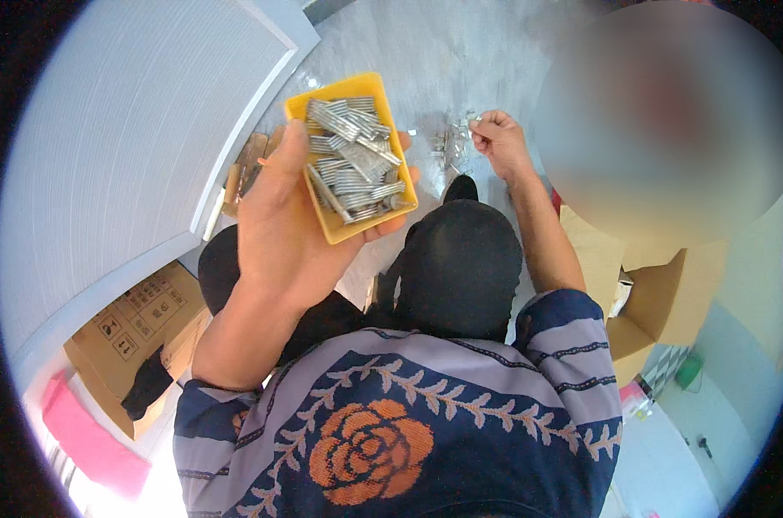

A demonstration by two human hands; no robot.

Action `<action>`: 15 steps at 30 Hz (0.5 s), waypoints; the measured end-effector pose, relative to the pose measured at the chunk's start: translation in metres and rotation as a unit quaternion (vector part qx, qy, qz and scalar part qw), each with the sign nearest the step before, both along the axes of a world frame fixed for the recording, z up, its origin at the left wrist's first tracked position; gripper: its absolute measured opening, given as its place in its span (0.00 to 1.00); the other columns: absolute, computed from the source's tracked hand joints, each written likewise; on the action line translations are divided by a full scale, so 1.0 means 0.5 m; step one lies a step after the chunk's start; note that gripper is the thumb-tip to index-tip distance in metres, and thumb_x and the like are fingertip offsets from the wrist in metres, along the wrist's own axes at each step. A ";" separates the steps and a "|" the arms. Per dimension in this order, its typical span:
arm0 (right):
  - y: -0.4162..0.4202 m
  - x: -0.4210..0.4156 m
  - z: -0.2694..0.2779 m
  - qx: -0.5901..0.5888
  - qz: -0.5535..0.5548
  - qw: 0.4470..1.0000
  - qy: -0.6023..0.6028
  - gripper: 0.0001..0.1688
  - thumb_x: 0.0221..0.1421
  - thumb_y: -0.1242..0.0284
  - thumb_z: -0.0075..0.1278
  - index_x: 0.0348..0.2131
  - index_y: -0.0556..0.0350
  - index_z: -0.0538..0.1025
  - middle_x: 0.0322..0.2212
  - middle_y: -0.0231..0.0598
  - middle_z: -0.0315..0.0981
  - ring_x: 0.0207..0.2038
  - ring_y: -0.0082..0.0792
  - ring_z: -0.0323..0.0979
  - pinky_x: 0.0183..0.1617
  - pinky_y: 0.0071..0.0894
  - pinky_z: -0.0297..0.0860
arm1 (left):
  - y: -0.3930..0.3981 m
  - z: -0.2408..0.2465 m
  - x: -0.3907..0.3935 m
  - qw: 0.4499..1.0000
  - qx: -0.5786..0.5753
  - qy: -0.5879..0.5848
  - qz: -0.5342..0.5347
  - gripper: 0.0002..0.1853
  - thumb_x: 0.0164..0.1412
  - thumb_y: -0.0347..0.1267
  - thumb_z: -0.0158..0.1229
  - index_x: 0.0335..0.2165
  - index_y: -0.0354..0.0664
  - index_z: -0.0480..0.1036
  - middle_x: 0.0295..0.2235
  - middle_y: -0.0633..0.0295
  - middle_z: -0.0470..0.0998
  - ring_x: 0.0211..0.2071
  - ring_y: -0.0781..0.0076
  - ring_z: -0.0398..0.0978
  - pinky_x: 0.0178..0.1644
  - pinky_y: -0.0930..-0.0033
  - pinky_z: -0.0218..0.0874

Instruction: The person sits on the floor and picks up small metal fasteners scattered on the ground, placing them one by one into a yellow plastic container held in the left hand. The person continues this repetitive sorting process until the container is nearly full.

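My left hand holds a yellow plastic tray from beneath, with the thumb over its near side wall. Inside lie many strips of silvery metal nails or staples, stacked at various angles. My right hand is low over the floor, its thumb and fingers pinched together; a small metallic piece seems to be at the fingertips, too small to name. Beside those fingers, small loose metal pieces are scattered on the grey floor, just beyond the tip of my dark shoe.
At the left stands a large pale panel, with a printed cardboard box below it. Some brown pieces lie by the panel's edge. An open cardboard box stands at the right, below a blurred area.
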State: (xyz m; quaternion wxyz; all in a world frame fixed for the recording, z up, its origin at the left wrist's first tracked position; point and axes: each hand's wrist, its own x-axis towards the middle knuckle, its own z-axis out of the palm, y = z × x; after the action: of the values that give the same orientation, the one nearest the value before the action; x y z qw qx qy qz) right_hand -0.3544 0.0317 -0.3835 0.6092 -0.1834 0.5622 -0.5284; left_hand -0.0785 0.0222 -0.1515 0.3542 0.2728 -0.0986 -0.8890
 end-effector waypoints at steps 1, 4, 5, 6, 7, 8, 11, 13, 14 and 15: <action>-0.006 0.007 0.063 -0.025 0.014 1.000 0.001 0.09 0.45 0.79 0.53 0.24 0.54 0.66 0.16 0.29 0.64 0.18 0.20 0.60 0.21 0.17 0.56 | 0.002 0.000 0.001 1.000 -0.011 0.000 -0.003 0.31 0.61 0.49 0.39 0.55 0.41 0.52 0.50 0.38 0.60 0.47 0.38 0.65 0.38 0.47 0.67; -0.011 0.035 0.249 -0.098 0.063 0.993 0.011 0.08 0.46 0.79 0.53 0.26 0.54 0.68 0.17 0.27 0.64 0.19 0.18 0.60 0.22 0.16 0.55 | 0.013 0.006 -0.008 1.000 -0.012 -0.015 -0.009 0.31 0.61 0.51 0.38 0.53 0.41 0.55 0.48 0.41 0.63 0.45 0.43 0.67 0.36 0.52 0.68; -0.011 0.044 0.303 -0.123 0.084 0.989 0.022 0.08 0.45 0.78 0.54 0.25 0.54 0.68 0.17 0.27 0.64 0.19 0.17 0.61 0.22 0.16 0.56 | 0.016 0.006 -0.011 1.000 -0.013 -0.022 -0.008 0.31 0.61 0.51 0.38 0.53 0.41 0.56 0.48 0.42 0.64 0.45 0.44 0.67 0.35 0.54 0.69; -0.009 0.052 0.354 -0.147 0.104 0.983 0.036 0.08 0.45 0.78 0.55 0.25 0.53 0.68 0.17 0.26 0.65 0.19 0.17 0.61 0.21 0.15 0.57 | 0.018 0.001 -0.011 0.999 -0.026 -0.013 -0.014 0.31 0.60 0.52 0.38 0.52 0.41 0.57 0.47 0.44 0.66 0.44 0.46 0.68 0.35 0.56 0.69; -0.009 0.067 0.394 -0.168 0.137 0.975 0.050 0.08 0.45 0.78 0.55 0.25 0.54 0.68 0.17 0.26 0.65 0.20 0.16 0.62 0.22 0.15 0.57 | 0.021 -0.002 -0.005 0.999 -0.026 -0.012 -0.017 0.30 0.60 0.52 0.38 0.52 0.41 0.57 0.47 0.45 0.66 0.44 0.47 0.68 0.36 0.56 0.68; -0.010 0.084 0.431 -0.188 0.170 0.965 0.063 0.08 0.45 0.78 0.55 0.25 0.54 0.69 0.18 0.25 0.65 0.20 0.16 0.62 0.22 0.14 0.57 | 0.024 -0.005 0.002 0.999 -0.026 -0.012 -0.019 0.30 0.60 0.52 0.37 0.52 0.42 0.57 0.46 0.45 0.66 0.44 0.47 0.68 0.36 0.56 0.68; -0.006 0.128 0.519 -0.219 0.253 0.931 0.147 0.08 0.46 0.78 0.54 0.27 0.53 0.69 0.20 0.25 0.66 0.21 0.16 0.61 0.24 0.14 0.57 | 0.031 -0.006 0.005 0.999 -0.030 -0.016 -0.026 0.29 0.61 0.52 0.36 0.52 0.44 0.58 0.44 0.48 0.68 0.43 0.51 0.70 0.36 0.58 0.68; -0.006 0.161 0.550 -0.228 0.304 0.907 0.181 0.08 0.46 0.77 0.54 0.28 0.53 0.69 0.21 0.25 0.66 0.22 0.15 0.61 0.25 0.13 0.58 | 0.038 -0.004 0.007 0.998 -0.043 -0.027 -0.026 0.28 0.61 0.52 0.35 0.50 0.45 0.59 0.43 0.51 0.69 0.42 0.54 0.70 0.36 0.58 0.68; -0.007 0.179 0.560 -0.233 0.329 0.897 0.182 0.08 0.46 0.77 0.54 0.27 0.54 0.69 0.21 0.25 0.66 0.23 0.15 0.62 0.26 0.13 0.59 | 0.039 -0.002 0.009 0.998 -0.043 -0.027 -0.027 0.27 0.61 0.52 0.35 0.49 0.46 0.60 0.43 0.53 0.70 0.42 0.56 0.71 0.37 0.58 0.67; -0.006 0.193 0.568 -0.234 0.353 0.887 0.186 0.08 0.46 0.77 0.54 0.27 0.54 0.69 0.21 0.25 0.66 0.23 0.14 0.62 0.26 0.13 0.59 | 0.040 -0.002 0.007 0.998 -0.041 -0.024 -0.031 0.26 0.61 0.52 0.35 0.48 0.47 0.61 0.42 0.55 0.70 0.41 0.58 0.71 0.37 0.58 0.66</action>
State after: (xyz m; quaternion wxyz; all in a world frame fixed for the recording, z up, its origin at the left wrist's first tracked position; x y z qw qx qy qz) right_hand -0.2580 0.0288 -0.0996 0.5791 -0.6017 0.4236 -0.3509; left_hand -0.0749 0.0421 -0.1524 0.3351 0.2757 -0.1517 -0.8881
